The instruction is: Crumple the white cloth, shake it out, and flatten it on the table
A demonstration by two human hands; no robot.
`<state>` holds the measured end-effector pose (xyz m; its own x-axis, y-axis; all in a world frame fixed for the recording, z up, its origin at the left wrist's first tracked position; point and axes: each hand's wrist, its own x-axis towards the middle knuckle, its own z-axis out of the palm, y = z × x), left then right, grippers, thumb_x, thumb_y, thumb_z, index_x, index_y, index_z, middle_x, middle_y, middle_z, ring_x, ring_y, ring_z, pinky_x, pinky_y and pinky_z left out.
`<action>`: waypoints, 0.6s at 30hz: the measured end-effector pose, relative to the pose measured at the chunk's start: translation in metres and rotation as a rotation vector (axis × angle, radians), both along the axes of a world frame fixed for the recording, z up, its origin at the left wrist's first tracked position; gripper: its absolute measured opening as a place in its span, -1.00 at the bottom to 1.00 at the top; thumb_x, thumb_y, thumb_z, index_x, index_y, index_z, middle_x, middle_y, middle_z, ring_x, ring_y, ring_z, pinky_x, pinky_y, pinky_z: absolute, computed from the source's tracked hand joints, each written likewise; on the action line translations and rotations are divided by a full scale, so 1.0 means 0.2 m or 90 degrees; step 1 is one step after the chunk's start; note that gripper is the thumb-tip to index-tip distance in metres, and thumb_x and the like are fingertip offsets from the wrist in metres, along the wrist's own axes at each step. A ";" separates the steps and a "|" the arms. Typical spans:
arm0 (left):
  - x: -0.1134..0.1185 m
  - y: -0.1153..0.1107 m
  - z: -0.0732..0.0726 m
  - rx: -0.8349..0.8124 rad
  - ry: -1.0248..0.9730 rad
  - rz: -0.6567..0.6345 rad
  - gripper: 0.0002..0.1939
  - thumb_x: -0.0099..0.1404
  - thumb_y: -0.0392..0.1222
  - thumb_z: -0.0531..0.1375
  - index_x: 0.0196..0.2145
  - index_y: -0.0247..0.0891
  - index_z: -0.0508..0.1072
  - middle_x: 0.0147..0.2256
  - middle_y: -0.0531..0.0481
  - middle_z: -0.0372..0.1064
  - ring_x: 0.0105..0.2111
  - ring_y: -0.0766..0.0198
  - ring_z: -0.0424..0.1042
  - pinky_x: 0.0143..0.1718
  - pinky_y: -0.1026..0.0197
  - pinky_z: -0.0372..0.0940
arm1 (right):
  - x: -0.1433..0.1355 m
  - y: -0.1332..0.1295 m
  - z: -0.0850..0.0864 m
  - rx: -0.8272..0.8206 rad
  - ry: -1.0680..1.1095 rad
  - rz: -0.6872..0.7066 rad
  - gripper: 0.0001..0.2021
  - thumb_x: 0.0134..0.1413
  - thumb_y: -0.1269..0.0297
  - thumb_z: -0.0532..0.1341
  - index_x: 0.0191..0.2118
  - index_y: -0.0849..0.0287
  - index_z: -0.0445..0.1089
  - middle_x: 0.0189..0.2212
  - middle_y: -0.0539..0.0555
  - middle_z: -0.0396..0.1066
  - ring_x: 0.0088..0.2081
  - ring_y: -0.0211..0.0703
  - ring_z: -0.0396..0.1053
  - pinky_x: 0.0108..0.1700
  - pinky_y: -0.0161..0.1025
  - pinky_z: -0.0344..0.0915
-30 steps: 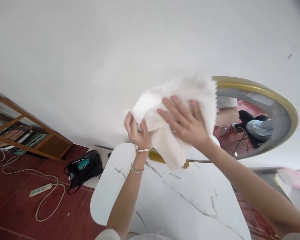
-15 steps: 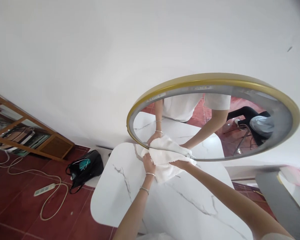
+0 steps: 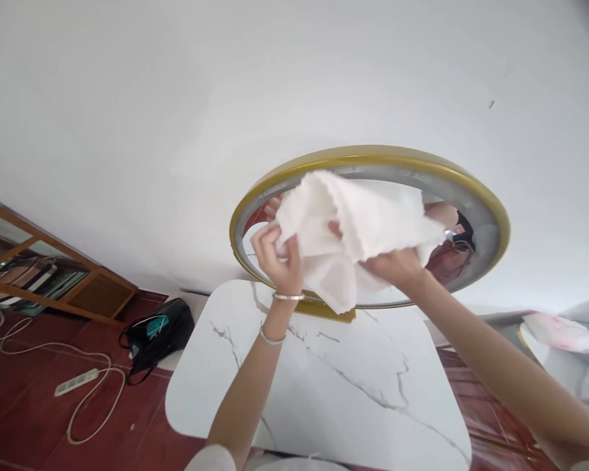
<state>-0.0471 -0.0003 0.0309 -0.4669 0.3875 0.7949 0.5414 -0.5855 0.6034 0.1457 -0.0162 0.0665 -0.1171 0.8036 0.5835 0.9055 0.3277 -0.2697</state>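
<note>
A white cloth (image 3: 373,216) with a scalloped edge is raised and bunched up, hiding much of the oval gold-framed mirror (image 3: 501,226) behind it. My left hand (image 3: 279,261), with two bracelets at the wrist and forearm, is closed with its fingers curled at the left edge of the cloth. On the other side, my right hand (image 3: 397,267) grips the cloth from below, partly covered by its folds and blurred. The mirror stands upright on a gold base (image 3: 326,311) on a white marbled table (image 3: 324,379).
A white wall (image 3: 127,131) rises behind the table. To the left are a wooden shelf unit (image 3: 101,294), a black bag (image 3: 169,333), and a white power strip (image 3: 77,382) with its cable on the red tiled floor. A pink and white packet (image 3: 562,331) lies at the right.
Both hands have lifted the cloth from the mirror's lower rim up in front of the glass, spreading it wider. The mirror now appears further left and the gold base shows.
</note>
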 end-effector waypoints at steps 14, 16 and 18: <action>0.04 -0.14 -0.47 -0.220 -0.020 -0.079 -0.87 0.21 -0.18 0.17 -0.37 -0.22 0.24 -0.41 0.06 0.20 -0.37 0.29 0.27 -0.30 0.22 0.23 | 0.02 -0.01 -0.38 -0.192 -0.107 0.324 -0.66 0.19 0.45 -0.05 -0.10 0.12 0.42 -0.19 0.16 0.48 -0.06 -0.03 0.40 0.09 0.04 0.27; 0.02 -0.20 -0.76 -0.381 -0.010 -0.126 -0.88 0.13 -0.21 0.15 -0.41 -0.20 0.21 -0.44 0.08 0.17 -0.41 0.28 0.24 -0.34 0.22 0.22 | 0.02 -0.03 -0.62 -0.382 0.106 0.368 -0.77 0.13 0.39 0.04 -0.25 0.12 0.45 -0.28 0.17 0.49 -0.09 0.00 0.42 0.09 0.04 0.30; 0.02 -0.27 -0.98 -0.438 0.007 -0.165 -0.89 0.05 -0.24 0.14 -0.46 -0.19 0.22 -0.50 0.09 0.17 -0.48 0.29 0.24 -0.43 0.24 0.20 | 0.02 -0.08 -0.81 -0.459 0.213 0.364 -0.85 0.07 0.26 0.13 -0.36 0.11 0.45 -0.34 0.15 0.50 -0.12 0.03 0.45 0.06 0.05 0.34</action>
